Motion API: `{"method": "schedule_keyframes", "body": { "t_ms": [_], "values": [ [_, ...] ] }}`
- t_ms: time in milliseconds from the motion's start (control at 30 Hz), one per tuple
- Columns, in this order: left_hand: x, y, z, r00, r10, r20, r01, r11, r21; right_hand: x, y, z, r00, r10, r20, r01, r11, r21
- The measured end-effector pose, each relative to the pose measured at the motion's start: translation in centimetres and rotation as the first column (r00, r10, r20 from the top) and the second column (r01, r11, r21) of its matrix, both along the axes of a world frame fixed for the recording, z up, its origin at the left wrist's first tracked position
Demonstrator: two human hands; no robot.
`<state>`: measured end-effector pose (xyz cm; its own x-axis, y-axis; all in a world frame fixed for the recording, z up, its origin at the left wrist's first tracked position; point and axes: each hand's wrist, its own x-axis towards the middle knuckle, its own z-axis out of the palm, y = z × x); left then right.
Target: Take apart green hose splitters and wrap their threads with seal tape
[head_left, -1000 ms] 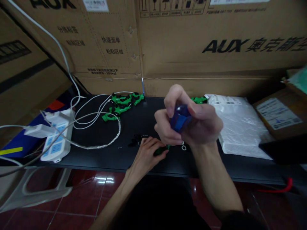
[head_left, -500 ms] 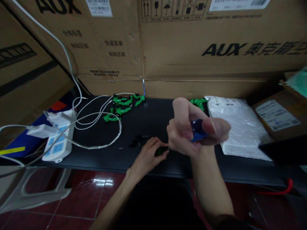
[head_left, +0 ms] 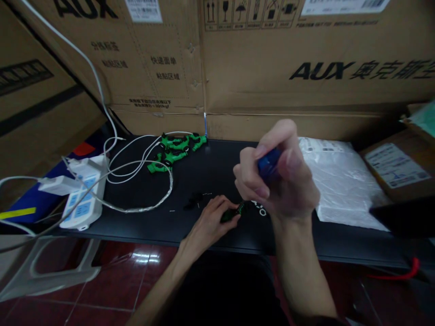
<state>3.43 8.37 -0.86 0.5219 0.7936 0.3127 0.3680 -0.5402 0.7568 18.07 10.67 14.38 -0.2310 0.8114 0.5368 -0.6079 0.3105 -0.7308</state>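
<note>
My left hand [head_left: 219, 215] rests low over the dark table, fingers closed around a green Y-shaped hose connector [head_left: 241, 208], mostly covered by the fingers. Raised above it and to the right, my right hand [head_left: 283, 176] is wrapped in a fist around a blue-handled screwdriver [head_left: 269, 164]. Only the handle's end shows; its shaft is hidden behind the hand. Small black parts [head_left: 193, 200] lie left of my left hand, with a few thin metal pins [head_left: 172, 210] about them. Several white rings [head_left: 262, 211] lie beneath my right hand.
Several green connectors [head_left: 173, 156] sit at the back of the table among white cables [head_left: 136, 174]. A white power strip [head_left: 86, 194] is at left. On the right lies a white plastic package [head_left: 340, 181]. Large cardboard boxes [head_left: 244, 90] wall off the back.
My right hand has risen and shifted to the right with the screwdriver, uncovering the white rings and more of the connector. My left hand has hardly moved.
</note>
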Motion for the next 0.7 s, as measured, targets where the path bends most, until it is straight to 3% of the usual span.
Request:
{"method": "schedule_keyframes", "body": {
  "t_ms": [100, 333, 500, 600, 700],
  "values": [
    [0.1, 0.0, -0.1, 1.000, 0.009, -0.001, -0.009, 1.000, 0.006, 1.2, 1.2, 0.5, 0.982, 0.184, 0.038, -0.184, 0.983, -0.006],
    [0.0, -0.1, 0.0, 1.000, 0.015, -0.010, -0.015, 1.000, -0.014, -0.4, -0.2, 0.6, 0.988, -0.148, -0.052, 0.144, 0.987, -0.073],
    [-0.1, 0.1, -0.1, 1.000, 0.006, 0.000, -0.006, 1.000, -0.028, 0.3, 0.3, -0.2, 0.995, -0.093, -0.041, 0.094, 0.995, 0.023],
    [-0.1, 0.1, -0.3, 1.000, 0.008, 0.014, -0.008, 1.000, -0.023, 0.6, 0.7, -0.1, 1.000, -0.020, -0.003, 0.020, 0.999, -0.047],
    [-0.1, 0.1, -0.3, 1.000, 0.008, 0.024, -0.008, 1.000, -0.018, 0.1, 0.4, -0.1, 0.999, -0.041, -0.022, 0.040, 0.998, -0.058]
  ]
}}
